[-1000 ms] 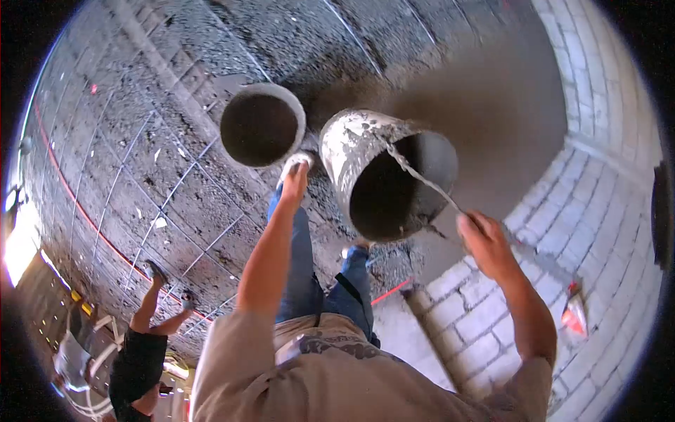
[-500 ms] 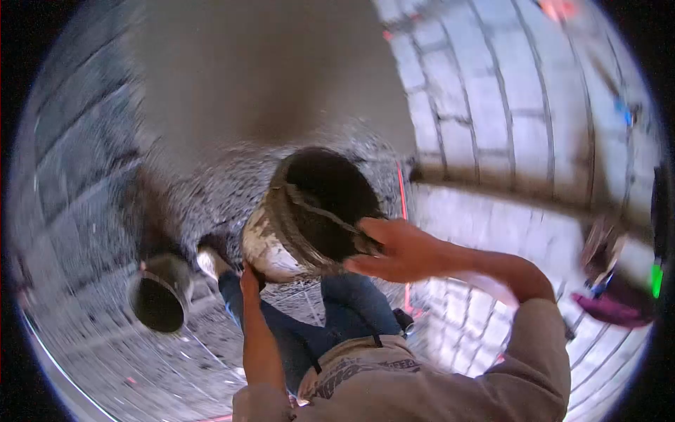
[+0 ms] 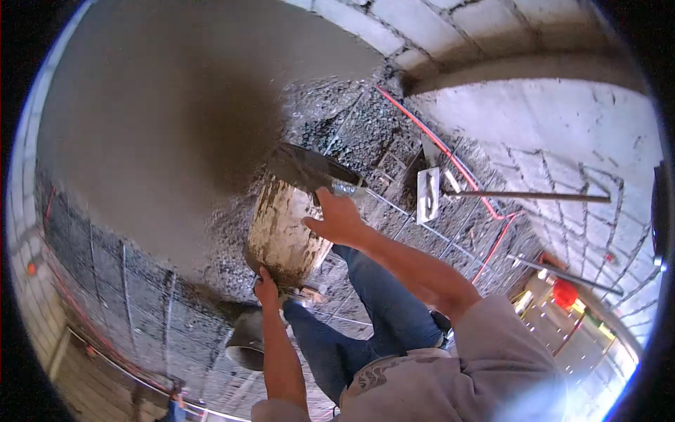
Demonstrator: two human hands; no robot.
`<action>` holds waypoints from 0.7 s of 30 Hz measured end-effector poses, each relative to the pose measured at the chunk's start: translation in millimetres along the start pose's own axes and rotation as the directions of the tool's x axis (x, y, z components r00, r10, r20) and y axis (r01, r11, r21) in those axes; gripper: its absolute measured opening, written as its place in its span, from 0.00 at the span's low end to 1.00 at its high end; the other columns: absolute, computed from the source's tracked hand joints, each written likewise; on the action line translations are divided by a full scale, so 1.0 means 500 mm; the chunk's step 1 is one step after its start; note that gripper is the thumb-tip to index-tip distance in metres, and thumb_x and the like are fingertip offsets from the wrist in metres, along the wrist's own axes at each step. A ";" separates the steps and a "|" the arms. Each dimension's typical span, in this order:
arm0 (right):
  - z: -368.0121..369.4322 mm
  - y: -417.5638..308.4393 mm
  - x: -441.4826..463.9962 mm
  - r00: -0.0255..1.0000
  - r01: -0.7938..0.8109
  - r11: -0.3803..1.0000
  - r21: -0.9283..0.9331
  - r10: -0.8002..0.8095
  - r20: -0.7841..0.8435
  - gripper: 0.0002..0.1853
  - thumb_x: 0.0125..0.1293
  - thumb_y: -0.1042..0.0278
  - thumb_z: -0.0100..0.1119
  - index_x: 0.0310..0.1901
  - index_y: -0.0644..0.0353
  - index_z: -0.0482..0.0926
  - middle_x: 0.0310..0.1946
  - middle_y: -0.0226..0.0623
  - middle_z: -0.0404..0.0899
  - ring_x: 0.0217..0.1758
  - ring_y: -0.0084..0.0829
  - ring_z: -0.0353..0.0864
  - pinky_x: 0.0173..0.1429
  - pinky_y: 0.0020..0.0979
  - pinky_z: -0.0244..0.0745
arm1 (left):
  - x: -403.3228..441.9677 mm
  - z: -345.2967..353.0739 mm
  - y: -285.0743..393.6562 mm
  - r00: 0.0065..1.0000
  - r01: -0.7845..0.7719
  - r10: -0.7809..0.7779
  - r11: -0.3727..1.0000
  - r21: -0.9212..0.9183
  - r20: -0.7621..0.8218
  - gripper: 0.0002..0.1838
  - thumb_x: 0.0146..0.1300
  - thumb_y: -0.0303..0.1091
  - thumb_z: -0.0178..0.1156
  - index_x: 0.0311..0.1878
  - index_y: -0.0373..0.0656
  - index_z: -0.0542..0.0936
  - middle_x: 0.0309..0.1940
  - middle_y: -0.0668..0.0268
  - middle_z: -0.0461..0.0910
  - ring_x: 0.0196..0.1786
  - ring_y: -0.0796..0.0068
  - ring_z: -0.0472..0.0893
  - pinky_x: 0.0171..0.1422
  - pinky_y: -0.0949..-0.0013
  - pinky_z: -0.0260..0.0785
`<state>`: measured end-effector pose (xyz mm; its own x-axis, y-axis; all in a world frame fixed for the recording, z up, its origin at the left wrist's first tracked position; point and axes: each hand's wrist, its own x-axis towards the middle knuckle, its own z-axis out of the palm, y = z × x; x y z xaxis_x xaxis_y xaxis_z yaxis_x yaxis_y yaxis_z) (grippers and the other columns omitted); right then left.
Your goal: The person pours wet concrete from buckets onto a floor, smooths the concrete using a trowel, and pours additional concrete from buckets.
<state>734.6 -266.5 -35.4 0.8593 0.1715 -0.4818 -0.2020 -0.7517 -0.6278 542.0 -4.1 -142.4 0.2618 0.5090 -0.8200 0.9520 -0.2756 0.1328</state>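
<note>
Bucket: the large bucket (image 3: 285, 228) is tilted, beside the smooth wet cement (image 3: 155, 119)
Left hand (image 3: 266, 288): holds the bottom edge of this bucket
Right hand (image 3: 337, 216): is at its side near the mouth; how closed, I cannot tell
Trowel (image 3: 427, 195): lies near the red tube (image 3: 436, 139)

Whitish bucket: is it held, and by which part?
The whitish bucket is held in both hands: right hand near the rim, left hand at the base.
</note>
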 end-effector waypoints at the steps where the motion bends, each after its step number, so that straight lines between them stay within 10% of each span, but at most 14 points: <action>1: -0.001 0.018 0.015 1.000 0.011 1.000 -0.002 -0.011 -0.024 0.30 0.51 0.51 0.65 0.45 0.66 0.67 0.27 0.50 0.76 0.34 0.53 0.77 0.41 0.48 0.69 | 0.004 0.004 0.028 0.999 0.017 -0.018 0.999 -0.039 -0.031 0.50 0.59 0.69 0.48 0.61 0.22 0.63 0.61 0.39 0.64 0.60 0.45 0.68 0.62 0.53 0.62; 11: -0.044 0.138 0.164 0.984 -0.052 0.995 0.088 0.066 -0.167 0.26 0.49 0.52 0.66 0.40 0.62 0.66 0.26 0.47 0.78 0.33 0.51 0.79 0.41 0.48 0.70 | -0.073 -0.020 0.266 0.929 -0.263 0.292 0.953 0.153 -0.225 0.32 0.61 0.53 0.56 0.44 0.23 0.75 0.38 0.45 0.80 0.41 0.53 0.79 0.46 0.54 0.68; 21: -0.119 0.179 0.226 0.960 -0.140 0.966 0.219 0.186 -0.210 0.28 0.50 0.49 0.65 0.43 0.61 0.66 0.27 0.49 0.79 0.35 0.52 0.80 0.43 0.48 0.72 | -0.046 -0.092 0.392 0.875 -0.449 0.478 0.861 0.238 -0.079 0.21 0.60 0.42 0.60 0.44 0.30 0.76 0.40 0.51 0.80 0.41 0.52 0.80 0.45 0.54 0.69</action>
<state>841.6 -352.6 -109.6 0.8859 -0.1095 -0.4508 -0.4179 -0.6103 -0.6730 729.7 -32.5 -72.0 0.6969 0.3781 -0.6094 0.6646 -0.6599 0.3506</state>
